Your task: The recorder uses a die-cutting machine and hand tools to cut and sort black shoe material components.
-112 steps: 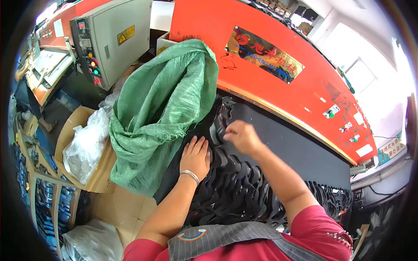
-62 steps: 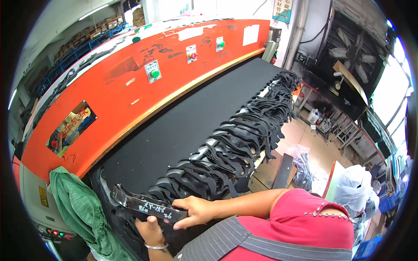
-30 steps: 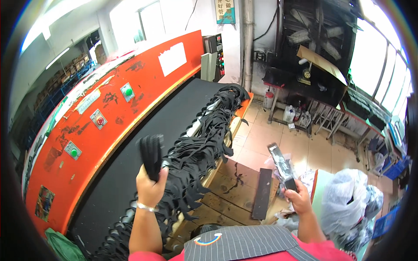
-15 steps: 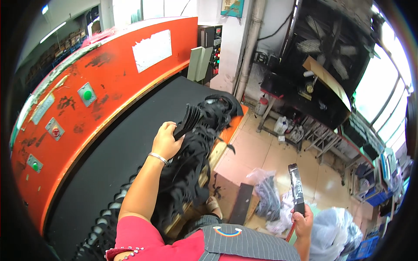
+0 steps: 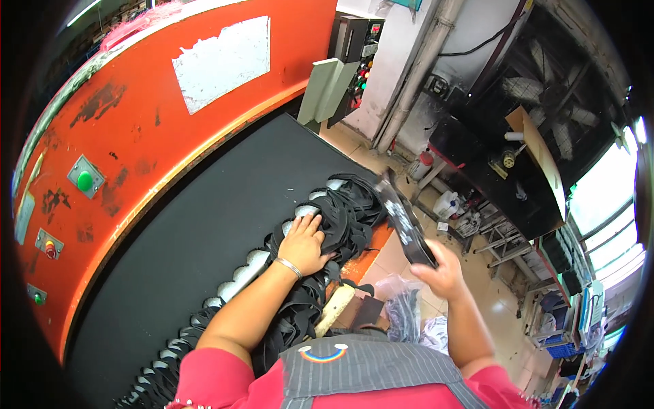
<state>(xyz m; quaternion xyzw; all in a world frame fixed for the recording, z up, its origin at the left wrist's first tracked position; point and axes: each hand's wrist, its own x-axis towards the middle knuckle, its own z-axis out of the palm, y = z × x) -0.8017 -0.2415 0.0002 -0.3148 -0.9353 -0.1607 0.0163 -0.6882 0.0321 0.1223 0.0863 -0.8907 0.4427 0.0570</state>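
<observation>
My left hand (image 5: 304, 247) rests palm down with fingers spread on a long row of black strap-like pieces (image 5: 351, 219) with pale grey-white rounded parts. This row runs along the near edge of a black machine bed (image 5: 211, 204). To its right, my right hand (image 5: 441, 270) is closed around the lower end of a long flat black bar (image 5: 407, 223) with pale markings. The bar is raised and tilted near the right end of the row. Its exact kind cannot be made out.
An orange machine panel (image 5: 146, 102) with green and red buttons rises beyond the bed. A control box (image 5: 357, 68) stands behind its far end. At right are a black table (image 5: 470, 157) and a large fan (image 5: 538, 88). Plastic bags (image 5: 403, 310) lie on the floor.
My left hand has let go of a stack of black pieces and now lies on the row. My right hand has lifted the black bar up and leftward, toward the row's far end.
</observation>
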